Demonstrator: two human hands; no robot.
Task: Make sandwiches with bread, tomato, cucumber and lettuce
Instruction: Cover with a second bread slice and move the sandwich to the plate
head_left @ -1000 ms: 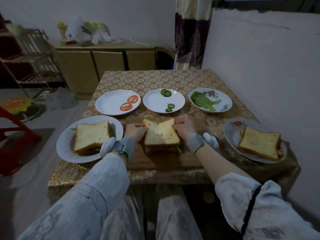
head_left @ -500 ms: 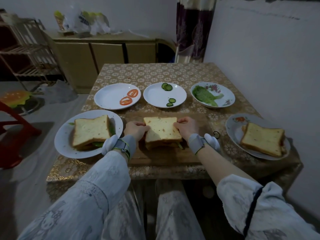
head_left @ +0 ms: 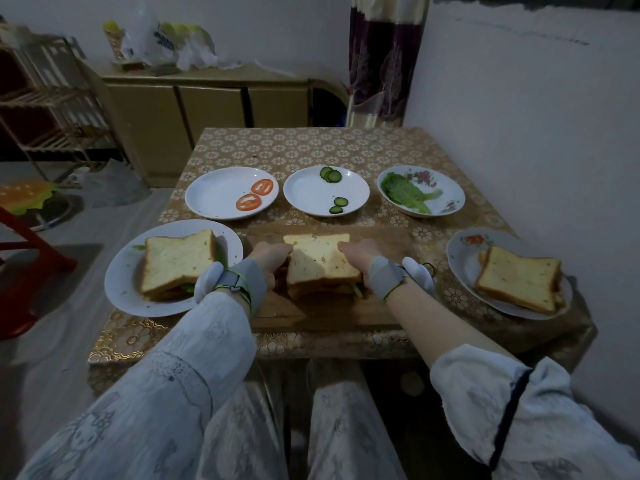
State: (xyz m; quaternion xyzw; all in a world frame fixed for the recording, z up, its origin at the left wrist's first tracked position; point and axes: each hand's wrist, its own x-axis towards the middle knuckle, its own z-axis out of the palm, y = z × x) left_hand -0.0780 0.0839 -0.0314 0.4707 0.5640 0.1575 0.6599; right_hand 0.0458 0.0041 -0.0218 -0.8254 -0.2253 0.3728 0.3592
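A filled sandwich (head_left: 320,263) sits on the wooden cutting board (head_left: 322,311) at the table's front. My left hand (head_left: 272,256) grips its left side and my right hand (head_left: 358,252) grips its right side, fingers curled round the edges. Green lettuce pokes out at its near right corner. A finished sandwich (head_left: 176,259) lies on the white plate (head_left: 121,275) at the left. Bread slices (head_left: 517,277) are stacked on the flowered plate (head_left: 460,249) at the right. Behind the board are two tomato slices (head_left: 254,195), cucumber slices (head_left: 332,190) and lettuce (head_left: 405,194), each on its own plate.
The table (head_left: 311,147) stands against a white wall on the right. A cabinet (head_left: 207,102) with plastic bags is behind it. A wire rack (head_left: 45,102) and a red chair (head_left: 31,268) stand at the left on the floor.
The top bread slice has been squared up over the sandwich, and both hands stay at its sides. The camera view has shifted slightly.
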